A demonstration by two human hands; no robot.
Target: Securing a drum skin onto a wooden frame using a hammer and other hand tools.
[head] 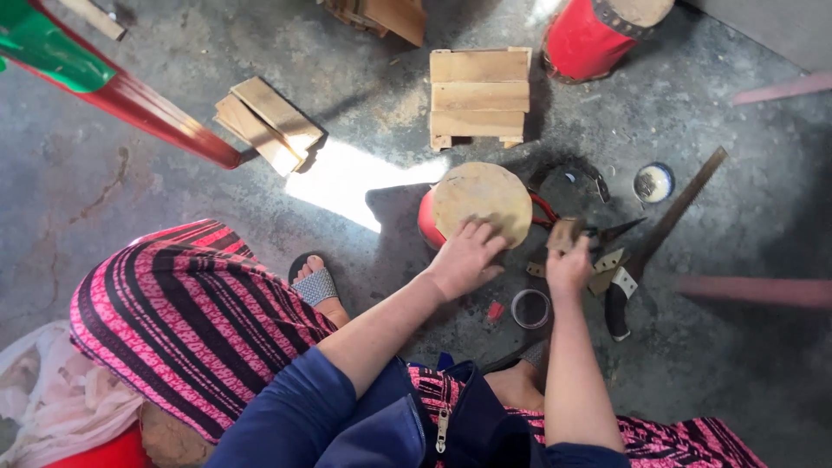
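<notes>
While a person sits low over a grey concrete floor (130, 173), the head camera looks straight down at both hands.

Left hand: the left hand (464, 258) lies open, fingers spread flat on the near edge of a small red drum (478, 206); it looks to be pressing down to keep the drum from shifting.

Drum: it stands upright on the floor just ahead of the knees, its pale skin head facing up, within easy reach of both arms.

Right hand: the right hand (568, 267) is closed around a small tan block (564, 234), pinched at the fingertips just right of the drum's rim.

Tools: red-handled scissors (598, 230) and a long dark blade (667, 225) lie on the floor just beyond the right hand, apparently kept close for use.

Small items: a clear tape roll (530, 308) sits near the right wrist; a round tin (653, 183) lies farther off.

Wood: a small slatted wooden stool (479, 95) and stacked planks (269, 123) rest well beyond the drum.

Background: a second red drum (598, 35) stands at the top edge.
</notes>
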